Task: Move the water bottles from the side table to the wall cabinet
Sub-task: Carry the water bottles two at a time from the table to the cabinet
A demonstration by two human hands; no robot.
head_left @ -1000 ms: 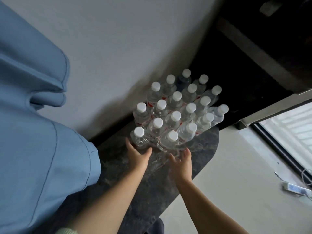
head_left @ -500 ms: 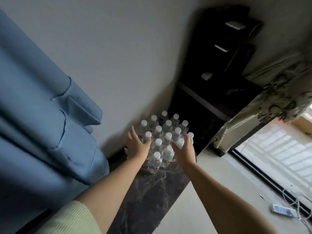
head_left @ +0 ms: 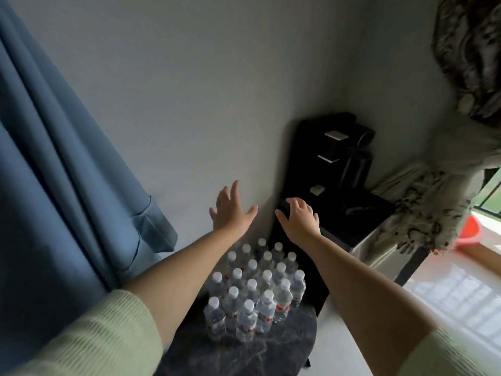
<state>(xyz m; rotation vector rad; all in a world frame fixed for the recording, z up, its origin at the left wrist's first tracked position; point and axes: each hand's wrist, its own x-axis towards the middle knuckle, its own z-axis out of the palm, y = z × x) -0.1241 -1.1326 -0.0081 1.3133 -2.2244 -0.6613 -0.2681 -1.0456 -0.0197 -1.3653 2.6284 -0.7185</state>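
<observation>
Both my hands hang in the air above the far end of the table [head_left: 271,351], and neither has anything in its grip: the left hand [head_left: 230,213] is spread with fingers straight, the right hand [head_left: 299,219] is loose with fingers slightly bent, and nothing sits between them. The water bottles [head_left: 254,291] all stand upright in a tight cluster on the dark marble table below my forearms, white caps up, near the wall. To the right of them, in the corner, is a black cabinet [head_left: 339,213] with a dark machine [head_left: 344,150] on top; whether that is the wall cabinet I am meant to fill I cannot tell. I judge the job is at its start, since no bottle is lifted. The next move calls for dropping my hands to the cluster and closing each one round a bottle at its edge, taking care not to topple the neighbours packed against it
</observation>
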